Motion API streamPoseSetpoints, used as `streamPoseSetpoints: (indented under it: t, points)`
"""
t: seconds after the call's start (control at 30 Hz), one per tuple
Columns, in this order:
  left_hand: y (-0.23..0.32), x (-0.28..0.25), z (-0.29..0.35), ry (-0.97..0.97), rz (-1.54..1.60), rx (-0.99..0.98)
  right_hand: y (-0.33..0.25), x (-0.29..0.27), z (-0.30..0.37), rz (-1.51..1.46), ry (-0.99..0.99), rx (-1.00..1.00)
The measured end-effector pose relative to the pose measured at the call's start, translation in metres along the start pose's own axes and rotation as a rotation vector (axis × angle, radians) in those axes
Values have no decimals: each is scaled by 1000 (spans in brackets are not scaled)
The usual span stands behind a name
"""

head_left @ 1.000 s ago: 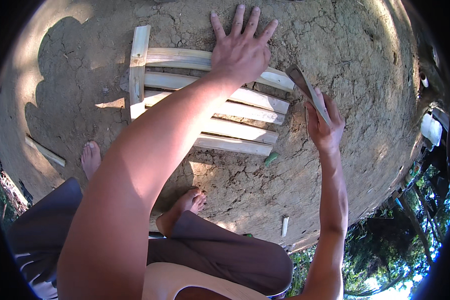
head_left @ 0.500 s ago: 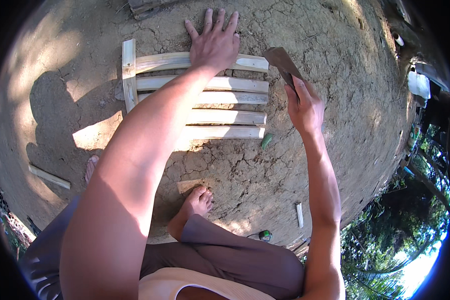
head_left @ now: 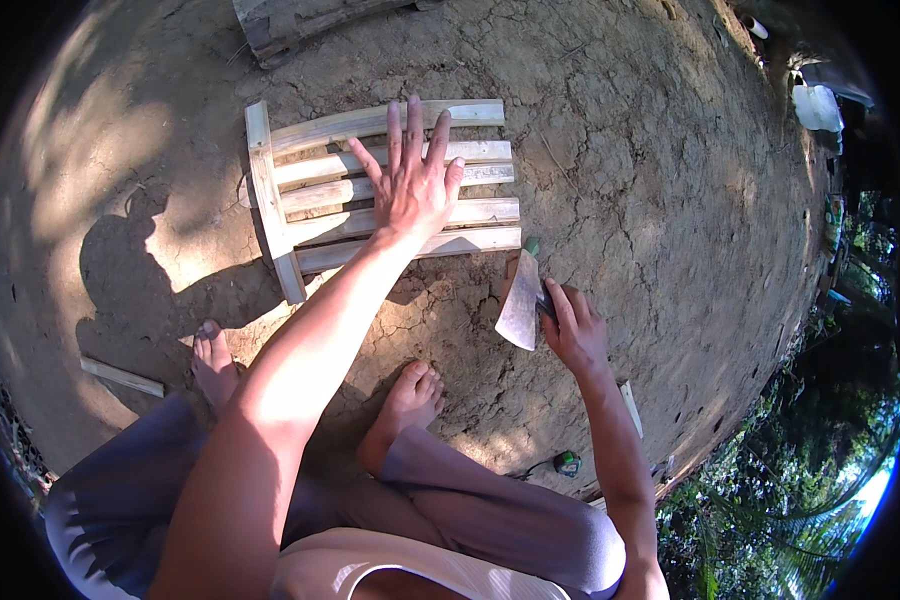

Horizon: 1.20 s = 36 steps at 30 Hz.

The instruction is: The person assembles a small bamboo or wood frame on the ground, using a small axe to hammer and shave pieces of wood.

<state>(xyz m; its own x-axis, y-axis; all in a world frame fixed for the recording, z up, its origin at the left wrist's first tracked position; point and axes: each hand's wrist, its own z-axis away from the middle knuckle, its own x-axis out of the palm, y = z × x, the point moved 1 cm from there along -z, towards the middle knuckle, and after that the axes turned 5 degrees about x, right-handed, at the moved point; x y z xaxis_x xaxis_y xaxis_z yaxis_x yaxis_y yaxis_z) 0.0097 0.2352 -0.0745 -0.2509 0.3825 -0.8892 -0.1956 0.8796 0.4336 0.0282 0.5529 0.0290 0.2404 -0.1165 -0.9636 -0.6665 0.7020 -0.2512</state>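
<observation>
My left hand (head_left: 410, 190) lies spread over the middle of several pale wooden slats (head_left: 480, 211), its fingers reaching to the farthest one. The slats lie side by side on the ground, with narrow gaps between them. Across their left ends runs another wooden strip (head_left: 275, 220), pointing toward me. In my right hand (head_left: 575, 332) is the dark handle of a cleaver (head_left: 519, 306) with a broad, worn blade. The blade is held off the near right corner of the slats. Just beyond it, a small green piece (head_left: 532, 245) shows beside the nearest slat's end.
Cracked bare earth (head_left: 650, 200) surrounds the slats. A wooden block (head_left: 310, 22) lies at the far edge. Loose strips lie at the left (head_left: 122, 377) and by my right forearm (head_left: 630, 408). A tape measure (head_left: 567, 463) sits near my knee. My bare feet (head_left: 410, 405) are close to the slats.
My left hand has come nearer, from the farthest slat to the middle of the row. My right hand has brought the cleaver toward me, and its blade now shows broadside. The view has shifted.
</observation>
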Motion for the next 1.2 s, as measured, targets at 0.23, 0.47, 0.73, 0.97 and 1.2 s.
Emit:
streamPoseSetpoints:
  t: [0.23,0.47,0.73,0.97,1.2]
  points:
    - [9,6,-6,-154,-184,-6,36,-19,-82,243,-98,-435]
    - [10,3,-6,-190,-200,-9,49,-15,-106,148,-66,-430]
    - [10,2,-9,-218,-208,-27,52,-9,-100,193,-100,-437]
    - [8,5,-8,-170,-165,7,53,-18,-111,175,-150,-181]
    - [13,-4,-17,-183,-193,-4,-19,-70,-86,-501,11,538]
